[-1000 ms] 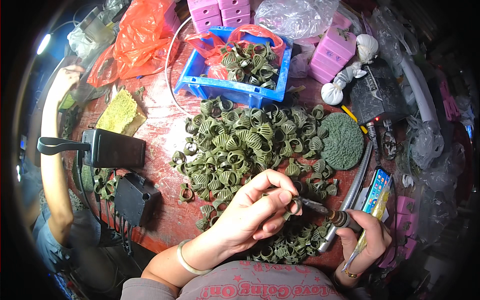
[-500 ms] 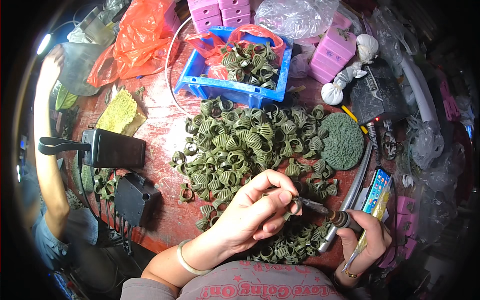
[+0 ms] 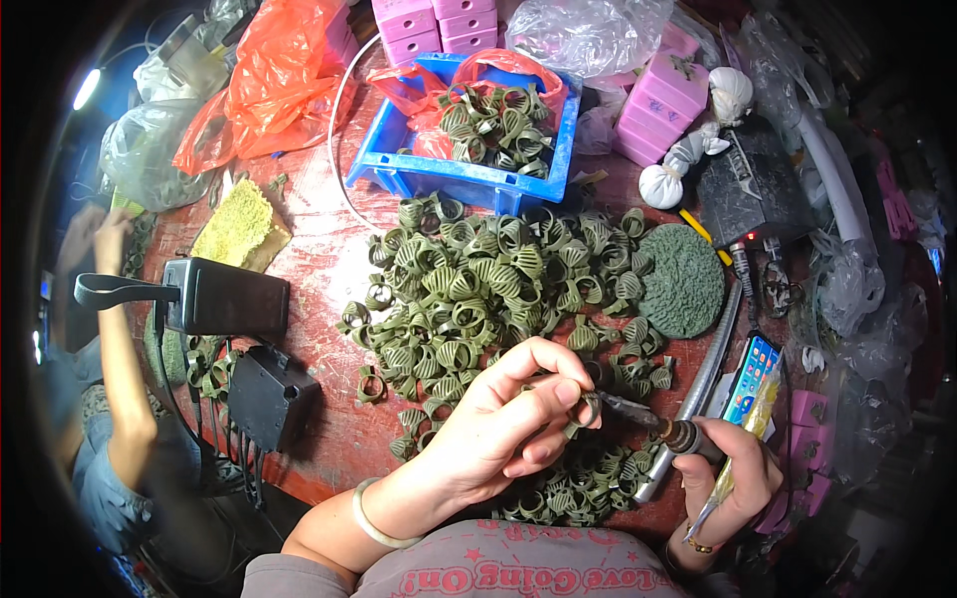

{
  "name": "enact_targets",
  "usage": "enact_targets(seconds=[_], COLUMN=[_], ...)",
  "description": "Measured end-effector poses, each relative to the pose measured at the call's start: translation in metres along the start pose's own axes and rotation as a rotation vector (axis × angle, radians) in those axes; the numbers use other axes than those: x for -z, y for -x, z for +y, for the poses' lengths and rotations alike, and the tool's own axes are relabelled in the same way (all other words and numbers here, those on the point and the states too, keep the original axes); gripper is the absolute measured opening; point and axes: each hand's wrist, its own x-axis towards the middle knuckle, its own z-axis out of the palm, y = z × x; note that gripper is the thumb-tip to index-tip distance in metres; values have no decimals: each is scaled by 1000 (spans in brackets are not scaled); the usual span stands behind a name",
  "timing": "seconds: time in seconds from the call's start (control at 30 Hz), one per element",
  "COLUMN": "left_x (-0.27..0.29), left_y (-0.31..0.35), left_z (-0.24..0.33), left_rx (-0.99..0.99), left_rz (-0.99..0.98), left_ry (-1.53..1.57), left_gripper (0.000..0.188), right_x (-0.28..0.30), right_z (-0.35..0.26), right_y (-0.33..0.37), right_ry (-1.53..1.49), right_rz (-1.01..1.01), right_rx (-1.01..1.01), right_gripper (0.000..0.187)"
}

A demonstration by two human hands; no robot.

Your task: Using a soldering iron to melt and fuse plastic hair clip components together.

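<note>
My left hand (image 3: pixel 488 434) is closed in a pinch on a small green ring (image 3: pixel 590 407), partly hidden by the fingertips. It hovers over the near side of a heap of olive-green ribbed rings (image 3: pixel 469 289). My right hand (image 3: pixel 746 478) grips a soldering-iron-like tool (image 3: pixel 682 437) with a metal collar and a blackened tip. That tip points left and meets the ring, or comes very close; I cannot tell which. More loose green rings (image 3: pixel 568 488) lie beneath my hands, near my shirt.
A blue crate (image 3: pixel 459 179) with red plastic and rings stands beyond the heap. Right of the heap are a round green pad (image 3: pixel 683 282), a phone (image 3: pixel 753 379) and a dark box (image 3: pixel 753 184). Left are a black device (image 3: pixel 229 296), a yellow sponge (image 3: pixel 239 227) and another person's arm (image 3: pixel 125 369).
My hands stay nearly still, with the ring and tool in almost the same place. At the left, the other person's hand has come down from the clear plastic bag toward the table edge.
</note>
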Motion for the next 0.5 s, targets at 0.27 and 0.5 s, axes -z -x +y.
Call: enact_targets(seconds=[0.27,0.5], left_x=[-2,-2], left_y=[0,0], left_z=[2,2], left_rx=[9,9], left_rz=[-6,-5], left_ry=[24,21], left_gripper=[4,3], right_x=[-1,0], right_z=[-1,2], right_y=[3,12], right_ry=[-36,-92], right_rz=[35,148], right_rx=[-96,-220], right_gripper=[43,46])
